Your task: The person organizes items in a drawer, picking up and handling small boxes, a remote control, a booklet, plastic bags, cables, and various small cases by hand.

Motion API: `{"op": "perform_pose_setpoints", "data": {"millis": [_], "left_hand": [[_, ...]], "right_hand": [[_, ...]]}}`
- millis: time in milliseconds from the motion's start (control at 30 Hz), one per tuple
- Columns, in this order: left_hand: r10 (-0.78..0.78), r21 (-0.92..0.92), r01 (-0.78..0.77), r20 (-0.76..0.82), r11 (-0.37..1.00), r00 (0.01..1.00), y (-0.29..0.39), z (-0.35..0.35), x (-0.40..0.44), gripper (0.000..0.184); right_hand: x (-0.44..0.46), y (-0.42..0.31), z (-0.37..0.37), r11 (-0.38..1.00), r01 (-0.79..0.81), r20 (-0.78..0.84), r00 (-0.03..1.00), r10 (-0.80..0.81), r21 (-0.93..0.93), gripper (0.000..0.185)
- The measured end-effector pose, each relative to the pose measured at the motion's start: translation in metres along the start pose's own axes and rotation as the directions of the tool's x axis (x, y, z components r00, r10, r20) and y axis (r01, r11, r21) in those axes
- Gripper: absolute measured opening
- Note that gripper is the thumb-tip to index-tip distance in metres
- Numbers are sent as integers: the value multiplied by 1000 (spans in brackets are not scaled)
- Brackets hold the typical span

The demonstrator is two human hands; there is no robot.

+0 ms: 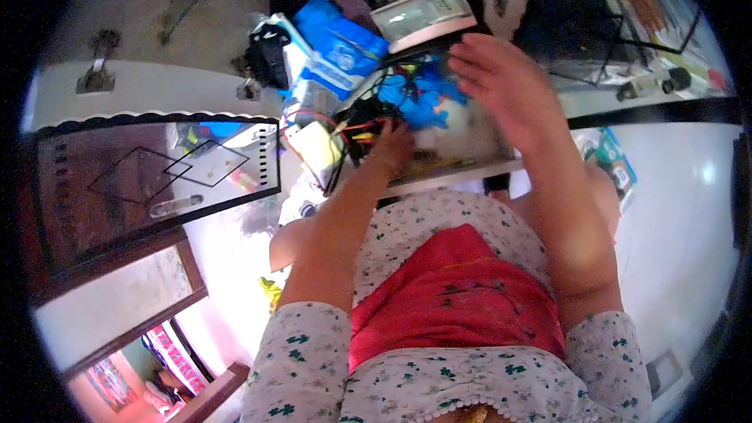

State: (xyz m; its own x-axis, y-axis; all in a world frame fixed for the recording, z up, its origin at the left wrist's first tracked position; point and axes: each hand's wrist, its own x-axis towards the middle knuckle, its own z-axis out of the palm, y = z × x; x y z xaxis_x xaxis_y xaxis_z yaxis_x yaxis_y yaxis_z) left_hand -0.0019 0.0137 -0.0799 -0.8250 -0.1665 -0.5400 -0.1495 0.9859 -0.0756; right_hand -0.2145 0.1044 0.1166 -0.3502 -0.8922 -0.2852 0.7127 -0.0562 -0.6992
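Note:
My left hand (394, 147) reaches down into an open drawer (462, 178), among black and orange items (366, 131) and thin cables. Its fingertips are blurred against the clutter, so I cannot make out whether they grip anything. Over the drawer's right side my right hand (501, 78) is raised, its fingers stretched out and nothing in them. Between the hands lies a crumpled, bright blue bundle (427, 98). Behind it are a blue and white packet (341, 51) and a pale case with a clear window (427, 19). Left of my left hand stands a pale yellow object (317, 153).
An opened cabinet door (157, 188) with black diamond lines stands at the left. To the right are a dark glass panel (580, 23) and a small bottle-like item (654, 84). Red cloth (462, 298) lies across my lap. A colourful packet (615, 160) is beyond my right arm.

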Motion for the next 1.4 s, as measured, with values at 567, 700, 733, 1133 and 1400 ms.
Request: {"op": "perform_pose_setpoints", "data": {"millis": [567, 700, 733, 1133, 1400], "left_hand": [[-154, -496, 177, 88, 850, 984, -12, -55, -25, 25], [-390, -966, -247, -198, -79, 899, -20, -110, -75, 19], [-431, -860, -325, -139, -393, 891, -19, -124, -97, 24], [-304, -703, -398, -264, -590, 915, 11, -158, -195, 35], [-223, -799, -269, -173, -538, 959, 9, -146, -180, 24]], "right_hand": [[-1, 1, 22, 996, -68, 45, 997, 71, -55, 30], [-4, 10, 33, 995, -56, -9, 998, 56, -86, 30], [-9, 10, 37, 992, -41, 6, 999, 42, -123, 31], [-73, 14, 73, 887, -116, 354, 888, 295, -447, 36], [-82, 28, 53, 903, -157, 335, 892, 303, -400, 28]]}}
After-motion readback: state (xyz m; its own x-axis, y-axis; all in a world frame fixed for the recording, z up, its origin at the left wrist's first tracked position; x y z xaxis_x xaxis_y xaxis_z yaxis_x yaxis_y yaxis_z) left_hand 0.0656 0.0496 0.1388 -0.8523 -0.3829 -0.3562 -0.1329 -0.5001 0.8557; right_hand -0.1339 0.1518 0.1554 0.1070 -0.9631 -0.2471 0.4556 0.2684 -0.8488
